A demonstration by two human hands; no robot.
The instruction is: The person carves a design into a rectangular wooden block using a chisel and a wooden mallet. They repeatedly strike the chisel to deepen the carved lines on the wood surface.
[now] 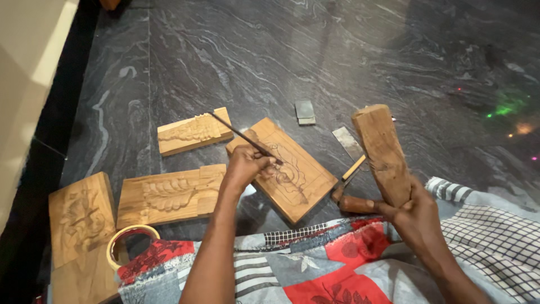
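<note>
My left hand [246, 166] grips a thin dark metal chisel [236, 132], its tip resting on a rectangular wooden panel [306, 177] that bears a drawn, partly carved figure. The chisel slants up and to the left from the panel. My right hand [416, 211] holds a heavy wooden mallet [382, 152] raised above the floor to the right of the panel, its handle in my fist.
Three other carved wooden panels lie on the dark stone floor [281, 50]: one [191, 134] behind, one [169, 194] at left, one [79, 217] far left. A tape roll [117, 239] sits near my knee. A small flat stone [305, 111], a metal blade [347, 142] and a wooden-handled tool [351, 171] lie near the panel. Patterned cloth [315, 259] covers my lap.
</note>
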